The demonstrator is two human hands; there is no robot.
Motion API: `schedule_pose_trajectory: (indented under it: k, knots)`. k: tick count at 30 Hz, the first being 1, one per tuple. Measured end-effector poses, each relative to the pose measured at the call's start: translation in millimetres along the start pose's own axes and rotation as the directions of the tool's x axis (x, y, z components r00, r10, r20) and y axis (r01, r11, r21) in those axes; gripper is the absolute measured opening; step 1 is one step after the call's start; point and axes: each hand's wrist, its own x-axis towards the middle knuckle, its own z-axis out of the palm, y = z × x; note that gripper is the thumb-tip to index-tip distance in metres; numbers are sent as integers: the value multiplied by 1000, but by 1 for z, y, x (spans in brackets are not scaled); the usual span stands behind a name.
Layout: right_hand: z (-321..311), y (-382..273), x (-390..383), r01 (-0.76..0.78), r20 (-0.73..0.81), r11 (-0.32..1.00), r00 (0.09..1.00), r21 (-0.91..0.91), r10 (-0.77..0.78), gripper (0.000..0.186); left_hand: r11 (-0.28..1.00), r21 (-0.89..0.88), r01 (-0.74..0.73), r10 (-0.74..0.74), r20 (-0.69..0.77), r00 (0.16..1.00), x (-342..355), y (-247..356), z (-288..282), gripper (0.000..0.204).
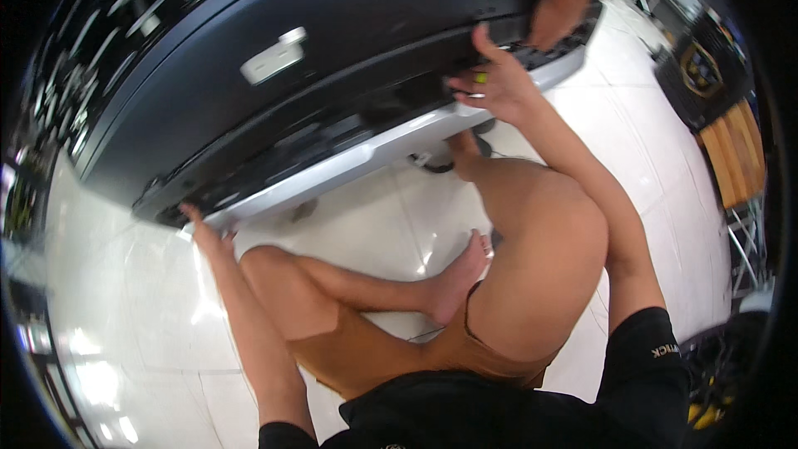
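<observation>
A large dark panel with a silver lower strip, which looks like a car bumper (pixel 357 54), stretches across the upper part of the head view. At the left end of its silver strip (pixel 328 168), my left hand (pixel 214 237) grips the edge, thumb on top and fingers below. Farther right, my right hand (pixel 505 87) reaches over the strip to the dark lower part, thumb raised and fingers apart. A green ring and a silver ring show on it. Just beyond it, another person's arm (pixel 564 4) comes down to the panel's right end; its fingers are partly hidden.
I sit on a glossy white tile floor (pixel 166 299), legs bent close to the strip. Standing at the right are a black container (pixel 702 75) with a gold emblem and a wooden board (pixel 733 154) on a metal frame. Black and yellow items (pixel 719 382) lie at lower right.
</observation>
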Motion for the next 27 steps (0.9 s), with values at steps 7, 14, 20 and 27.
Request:
schedule_pose_trajectory:
  k: [7,14,20,27]
  knots:
    - [31,16,13,223,-90,947,974,232,-207,80,876,185,-446,461,-43,886,-16,19,31,61]
    - [18,17,7,244,-87,961,968,132,-234,91,841,-439,-316,453,251,855,-101,42,68,60]
    - [36,-33,-51,78,-87,792,983,-606,-163,65,759,-2,-651,650,45,759,-85,42,84,108]
    - [297,-49,-86,821,878,-466,86,-330,-470,24,741,95,-664,665,23,746,-95,55,91,126]
